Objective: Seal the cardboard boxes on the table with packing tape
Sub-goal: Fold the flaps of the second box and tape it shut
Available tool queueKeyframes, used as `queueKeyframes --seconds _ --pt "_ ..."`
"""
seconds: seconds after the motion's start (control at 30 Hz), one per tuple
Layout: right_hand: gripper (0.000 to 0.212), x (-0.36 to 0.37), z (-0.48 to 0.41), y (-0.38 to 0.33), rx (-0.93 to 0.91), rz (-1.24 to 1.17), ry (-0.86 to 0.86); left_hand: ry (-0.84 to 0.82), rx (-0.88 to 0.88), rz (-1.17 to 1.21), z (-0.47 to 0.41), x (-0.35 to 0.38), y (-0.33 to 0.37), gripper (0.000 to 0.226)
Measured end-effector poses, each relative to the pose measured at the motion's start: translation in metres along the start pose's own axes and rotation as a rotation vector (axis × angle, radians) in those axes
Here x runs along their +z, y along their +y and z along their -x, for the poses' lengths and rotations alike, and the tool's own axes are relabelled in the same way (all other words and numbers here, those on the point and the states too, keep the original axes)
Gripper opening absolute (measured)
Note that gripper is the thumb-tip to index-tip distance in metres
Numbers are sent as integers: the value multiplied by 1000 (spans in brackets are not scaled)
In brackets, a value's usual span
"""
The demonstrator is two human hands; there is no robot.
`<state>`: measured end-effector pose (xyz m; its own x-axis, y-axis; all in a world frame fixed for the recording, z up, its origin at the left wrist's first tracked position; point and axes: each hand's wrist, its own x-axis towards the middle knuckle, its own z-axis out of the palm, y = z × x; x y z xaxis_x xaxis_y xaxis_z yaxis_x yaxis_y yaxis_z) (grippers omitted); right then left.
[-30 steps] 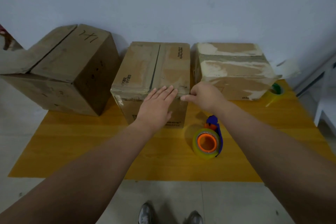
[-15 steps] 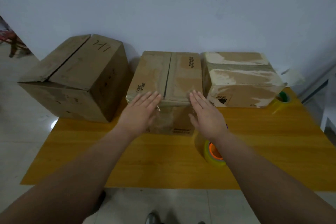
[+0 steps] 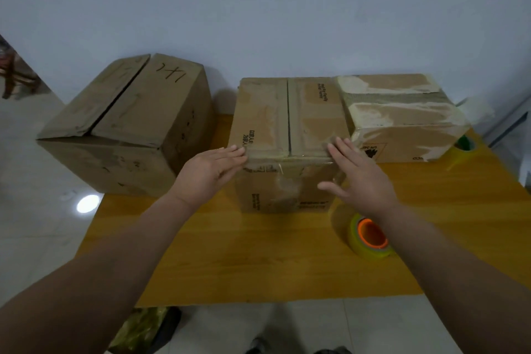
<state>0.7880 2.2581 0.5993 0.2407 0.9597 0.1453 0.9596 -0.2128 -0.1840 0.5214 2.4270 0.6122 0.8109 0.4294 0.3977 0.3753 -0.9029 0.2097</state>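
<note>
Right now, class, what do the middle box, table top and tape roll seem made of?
The middle box: matt brown cardboard, scuffed; a glossy film over its front edge looks like clear tape. The table top: wood or wood-look laminate, grain lines, slight sheen. The tape roll: glossy yellowish translucent film, probably plastic, on an orange core.

Single head cam, wide-angle, facing forward-down at close range; left hand point(image 3: 214, 172) and right hand point(image 3: 360, 178) mid-frame, table point(image 3: 258, 253) under them, wall point(image 3: 258, 8) beyond.
</note>
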Motion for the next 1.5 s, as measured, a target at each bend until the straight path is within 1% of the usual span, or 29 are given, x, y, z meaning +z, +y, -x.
queueKeyframes --seconds 0.03,0.1,0.17,0.23,0.27,0.37,0.43,0.57,0.67,0.77,0.8,0.87,0.97,1.03,1.1,1.17,1.2,1.27,1.3,1.33,1.4,1.5 --pt "77 -2 0 -6 -1 49 -6 -24 29 6 2 -2 -4 33" --pt "72 -6 -8 -29 19 34 75 -58 36 32 2 -7 -9 42" --pt "65 -9 -25 -62 1 -2 131 -49 -41 120 -8 -9 -12 48" --pt "60 -6 -46 -95 -80 3 108 -72 -129 200 -22 -6 -15 47" --pt "59 -2 -56 -107 -124 10 82 -109 -152 206 -28 -2 -18 46" --pt "56 12 -72 -124 -186 84 8 -231 -165 239 -33 9 -28 46" --pt "57 21 -72 -123 -197 151 -16 -243 -143 254 -28 13 -36 51" --pt "62 33 -65 -115 -201 310 26 -264 -18 68 -24 19 -40 69" --pt "67 38 -66 -114 -196 397 68 -295 -1 -64 -24 20 -40 73" --pt "81 37 -64 -117 -208 444 14 -355 32 -218 -21 17 -41 78" --pt "82 36 -62 -115 -212 435 7 -359 42 -276 -21 14 -39 79" --pt "74 24 -60 -108 -175 321 37 -322 19 -314 -24 8 -29 81" --pt "67 -2 -58 -80 -51 180 86 -231 -1 -228 -47 4 -1 77" --pt "69 -14 -55 -53 21 145 59 -242 39 -209 -68 13 23 73" --pt "66 -21 -52 -26 57 37 -29 -287 48 -212 -84 25 42 72" --pt "60 -22 -46 -5 74 -199 -130 -321 -1 -224 -89 36 49 71" --pt "56 -19 -42 2 90 -338 -138 -328 -30 -224 -88 39 49 71" --pt "46 -9 -33 10 118 -597 -57 -334 -51 -249 -84 45 49 74" --pt "40 -2 -30 11 115 -669 10 -338 -46 -282 -84 47 49 77" --pt "37 6 -28 11 101 -682 73 -346 -38 -317 -84 49 49 79" --pt "38 18 -27 12 53 -633 166 -370 -29 -362 -86 52 48 84" --pt "50 25 -27 25 -71 -436 190 -405 -12 -409 -87 54 49 91"
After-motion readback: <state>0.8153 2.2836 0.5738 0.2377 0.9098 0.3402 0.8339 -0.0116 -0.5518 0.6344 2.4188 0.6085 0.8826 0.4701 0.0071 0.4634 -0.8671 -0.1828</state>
